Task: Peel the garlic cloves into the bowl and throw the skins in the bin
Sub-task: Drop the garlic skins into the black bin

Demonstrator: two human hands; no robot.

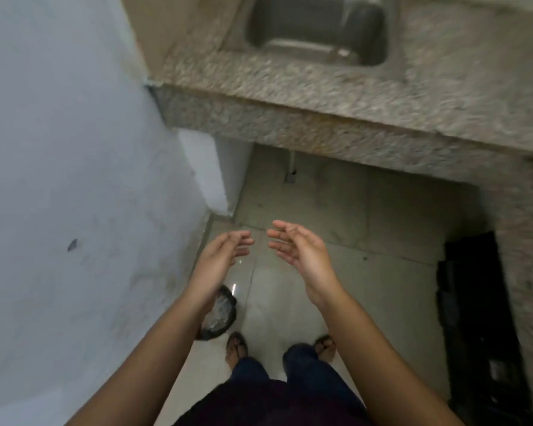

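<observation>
Both hands are held out in front of me above the floor, palms facing each other, a small gap between the fingertips. My left hand (220, 261) has relaxed, slightly bent fingers and holds nothing. My right hand (299, 252) is likewise open and empty. Below my left forearm, on the floor by the wall, stands a small bin (220, 315) lined with a dark bag; my arm hides part of it. No garlic, skins or bowl are in view. The picture is blurred.
A speckled granite counter (336, 96) with a steel sink (317, 29) runs across the top and down the right side. A white wall (59, 179) fills the left. A black object (480, 318) lies on the floor at right. My feet stand on pale tiles.
</observation>
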